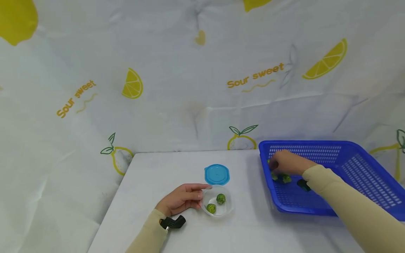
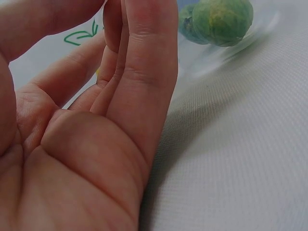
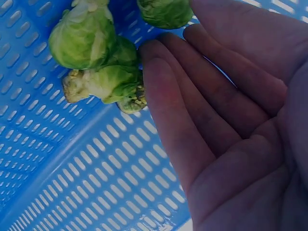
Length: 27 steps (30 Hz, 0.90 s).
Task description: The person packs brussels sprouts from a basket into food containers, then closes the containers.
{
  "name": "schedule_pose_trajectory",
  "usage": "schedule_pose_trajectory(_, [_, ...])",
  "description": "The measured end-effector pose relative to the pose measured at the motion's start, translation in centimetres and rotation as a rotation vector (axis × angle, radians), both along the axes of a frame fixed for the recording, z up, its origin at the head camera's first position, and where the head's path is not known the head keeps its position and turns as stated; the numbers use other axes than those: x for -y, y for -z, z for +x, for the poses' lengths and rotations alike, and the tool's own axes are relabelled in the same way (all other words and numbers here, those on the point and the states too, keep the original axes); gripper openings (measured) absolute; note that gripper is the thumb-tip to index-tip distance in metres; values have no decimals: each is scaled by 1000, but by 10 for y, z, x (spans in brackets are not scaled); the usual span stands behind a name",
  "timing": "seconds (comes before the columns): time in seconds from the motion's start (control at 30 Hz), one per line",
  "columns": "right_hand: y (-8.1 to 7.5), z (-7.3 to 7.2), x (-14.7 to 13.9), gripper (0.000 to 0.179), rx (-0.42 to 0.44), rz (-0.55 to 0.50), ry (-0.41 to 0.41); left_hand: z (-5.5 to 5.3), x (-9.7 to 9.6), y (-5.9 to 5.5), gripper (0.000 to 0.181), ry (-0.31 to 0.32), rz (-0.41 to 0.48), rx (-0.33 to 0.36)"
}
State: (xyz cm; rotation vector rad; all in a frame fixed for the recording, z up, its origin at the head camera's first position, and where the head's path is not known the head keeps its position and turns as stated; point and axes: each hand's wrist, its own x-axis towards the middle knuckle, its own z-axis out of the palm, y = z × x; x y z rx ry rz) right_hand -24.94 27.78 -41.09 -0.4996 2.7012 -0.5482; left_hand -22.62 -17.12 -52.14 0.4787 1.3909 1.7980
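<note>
My left hand (image 1: 181, 198) holds the left side of a small clear plastic bowl (image 1: 232, 202), one finger reaching along its rim. Two Brussels sprouts, a greener one (image 1: 221, 199) and a yellower one (image 1: 211, 208), lie in the bowl; they also show past the fingers in the left wrist view. Over the left end of a blue basket (image 1: 308, 211) is my right hand (image 1: 289, 163), somewhat blurred. In the right wrist view its fingers are extended and slightly bent beside several Brussels sprouts (image 3: 83, 36), with another sprout (image 3: 166, 12) near the thumb. No firm grip shows there.
A blue round lid (image 1: 217, 174) lies flat on the white table (image 1: 164, 165), just behind the bowl. The basket's raised perforated walls stand around the right hand. A white lemon-printed cloth (image 1: 177, 116) hangs behind the table.
</note>
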Motion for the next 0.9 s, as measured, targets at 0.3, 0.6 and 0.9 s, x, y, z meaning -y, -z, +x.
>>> schedule_pose_trajectory(0.3, [1,0,4,15,11,9,-5,-1,1,-1,49,3,20,9])
schedule_pose_trajectory(0.6, [7,0,6,17,-7,34,-6,-1,0,0,48,12,35,6])
schedule_pose_trajectory(0.9, [6,0,7,16,18,29,4,-1,1,0,49,13,35,9])
